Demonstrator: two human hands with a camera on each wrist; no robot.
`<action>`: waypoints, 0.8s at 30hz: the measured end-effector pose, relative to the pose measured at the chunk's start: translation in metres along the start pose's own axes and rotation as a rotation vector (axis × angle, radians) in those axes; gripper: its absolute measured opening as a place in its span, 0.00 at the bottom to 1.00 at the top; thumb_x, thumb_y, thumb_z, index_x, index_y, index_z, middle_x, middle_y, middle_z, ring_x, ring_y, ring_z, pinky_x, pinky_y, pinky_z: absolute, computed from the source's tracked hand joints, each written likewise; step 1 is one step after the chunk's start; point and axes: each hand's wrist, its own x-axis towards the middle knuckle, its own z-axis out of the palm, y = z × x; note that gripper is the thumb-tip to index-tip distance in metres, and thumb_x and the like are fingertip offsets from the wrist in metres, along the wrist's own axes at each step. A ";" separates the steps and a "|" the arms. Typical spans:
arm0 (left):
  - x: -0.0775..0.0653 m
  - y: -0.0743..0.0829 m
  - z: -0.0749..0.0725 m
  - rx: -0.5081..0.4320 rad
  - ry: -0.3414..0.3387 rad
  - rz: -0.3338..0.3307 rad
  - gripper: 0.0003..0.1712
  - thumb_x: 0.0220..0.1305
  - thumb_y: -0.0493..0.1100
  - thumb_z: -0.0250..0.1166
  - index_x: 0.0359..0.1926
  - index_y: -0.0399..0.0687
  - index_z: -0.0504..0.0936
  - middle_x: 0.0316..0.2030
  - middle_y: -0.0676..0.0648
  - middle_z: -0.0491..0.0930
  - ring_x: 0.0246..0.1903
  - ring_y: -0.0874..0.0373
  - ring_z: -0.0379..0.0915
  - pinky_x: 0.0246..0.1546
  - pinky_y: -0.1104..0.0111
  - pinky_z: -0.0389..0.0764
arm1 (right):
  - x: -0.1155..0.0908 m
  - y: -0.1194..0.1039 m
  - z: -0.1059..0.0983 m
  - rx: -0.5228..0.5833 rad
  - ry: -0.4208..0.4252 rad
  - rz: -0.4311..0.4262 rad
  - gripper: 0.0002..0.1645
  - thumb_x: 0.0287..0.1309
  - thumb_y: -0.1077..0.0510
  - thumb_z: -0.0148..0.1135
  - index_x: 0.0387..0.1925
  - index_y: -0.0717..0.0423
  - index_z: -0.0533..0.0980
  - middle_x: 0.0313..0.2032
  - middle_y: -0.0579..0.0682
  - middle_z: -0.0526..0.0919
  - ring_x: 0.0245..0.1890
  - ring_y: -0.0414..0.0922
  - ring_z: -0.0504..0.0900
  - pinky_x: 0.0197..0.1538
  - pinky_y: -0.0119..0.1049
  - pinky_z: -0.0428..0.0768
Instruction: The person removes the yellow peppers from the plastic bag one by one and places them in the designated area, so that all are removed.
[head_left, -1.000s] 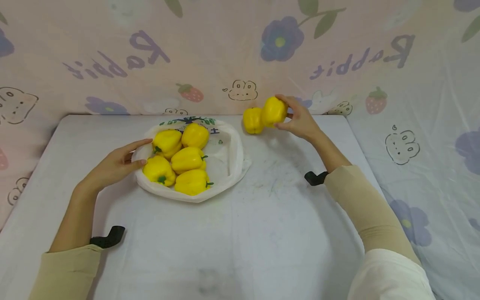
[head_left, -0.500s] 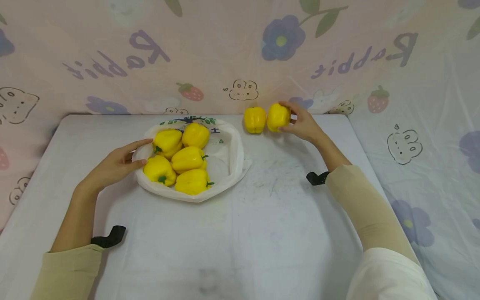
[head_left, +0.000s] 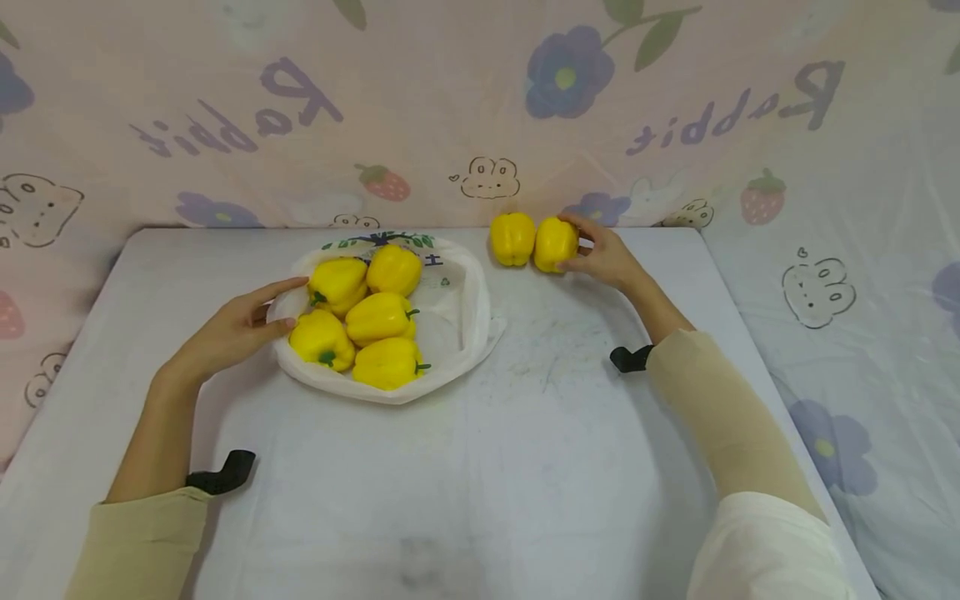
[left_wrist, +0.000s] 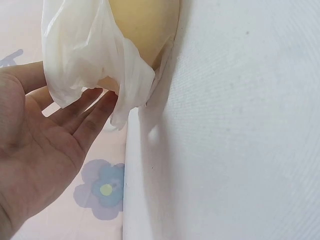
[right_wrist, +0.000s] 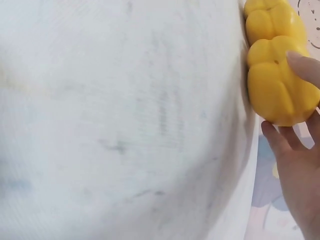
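My right hand (head_left: 606, 257) holds a yellow bell pepper (head_left: 556, 245) at the table's back edge, thumb on the near side and fingers round the far side. Right beside it on the left stands another yellow bell pepper (head_left: 512, 239). In the right wrist view the held pepper (right_wrist: 280, 85) shows its lobed end, with my fingers along its side. My left hand (head_left: 232, 335) pinches the left rim of a white plastic bag (head_left: 474, 325), which lies open with several yellow bell peppers inside. The left wrist view shows the bag's thin edge (left_wrist: 80, 50) between my thumb and fingers.
A white table (head_left: 480, 483) with faint smudges carries everything. Behind it hangs a printed curtain (head_left: 420, 100) with flowers and rabbits, close to the peppers at the back edge. Dark curved pieces (head_left: 228, 472) stick out at both wrists.
My right hand has lowered the bell pepper from above the table's back edge down beside the other one, slightly to the right. My left hand stays at the bag's rim.
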 end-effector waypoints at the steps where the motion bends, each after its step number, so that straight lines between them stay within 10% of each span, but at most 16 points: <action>1: 0.000 0.000 0.000 0.003 0.002 0.001 0.36 0.74 0.49 0.58 0.78 0.56 0.56 0.65 0.35 0.66 0.46 0.44 0.60 0.42 0.55 0.67 | -0.002 -0.003 0.000 0.005 0.002 -0.003 0.51 0.53 0.67 0.72 0.75 0.56 0.58 0.75 0.54 0.58 0.73 0.56 0.58 0.70 0.50 0.65; 19: -0.002 0.001 0.003 -0.017 0.005 0.038 0.35 0.74 0.49 0.58 0.77 0.52 0.58 0.62 0.35 0.67 0.46 0.45 0.59 0.42 0.55 0.65 | -0.014 -0.014 0.009 -0.016 0.086 -0.032 0.51 0.53 0.68 0.72 0.75 0.60 0.57 0.75 0.57 0.58 0.74 0.54 0.54 0.73 0.52 0.56; 24: -0.003 0.003 0.001 -0.044 0.002 0.026 0.36 0.73 0.50 0.58 0.77 0.53 0.57 0.71 0.34 0.60 0.55 0.38 0.60 0.53 0.41 0.67 | -0.016 -0.027 0.010 -0.068 0.161 -0.074 0.46 0.55 0.66 0.71 0.73 0.59 0.62 0.73 0.57 0.62 0.73 0.57 0.57 0.74 0.49 0.55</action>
